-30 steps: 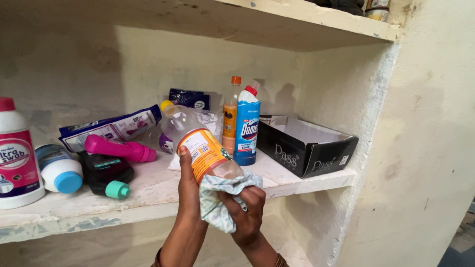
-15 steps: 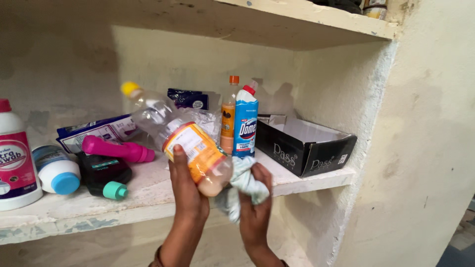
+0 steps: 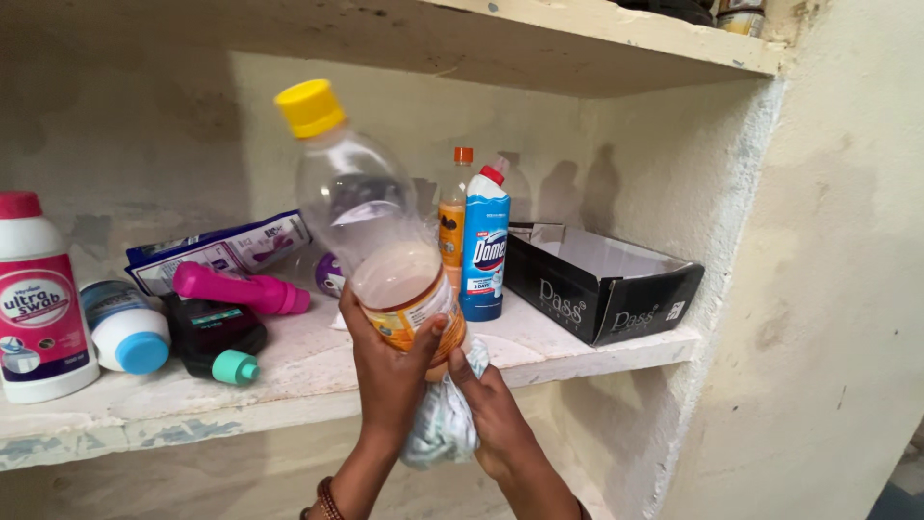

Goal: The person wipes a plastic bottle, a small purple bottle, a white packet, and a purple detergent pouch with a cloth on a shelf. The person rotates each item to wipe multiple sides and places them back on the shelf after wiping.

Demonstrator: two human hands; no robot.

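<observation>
Left hand (image 3: 390, 371) is wrapped around the lower body of a clear plastic bottle (image 3: 371, 231), fingers closed over its orange label, holding it upright with a slight lean to the left in front of the shelf (image 3: 298, 361). Its yellow cap (image 3: 310, 107) is on, and a little pale liquid sits low inside, so it is probably light, bottom-weighted and easily dented; the smooth wall may be slippery, and the labelled waist looks like the surest place to take hold. Right hand (image 3: 500, 419) is just beside it, closed on a crumpled pale cloth (image 3: 445, 424) pressed against the bottle's base; the cloth is soft and limp.

On the shelf, from the left: a white bottle with a red cap (image 3: 37, 294) stands upright, then a white jar with a blue lid (image 3: 125, 327) lies on its side, a dark container with a teal cap (image 3: 214, 337) lies beside it, and a pink bottle (image 3: 241, 289) lies in front of a blue and white pouch (image 3: 221, 248). Further right an orange-capped bottle (image 3: 453, 217) and a blue bottle with a red cap (image 3: 483, 246) stand together, with an open black cardboard box (image 3: 597, 284) near the right end.

The shelf is pale, worn and chipped along its front edge, set in a niche of rough cream plaster wall (image 3: 828, 289), with another shelf above.
</observation>
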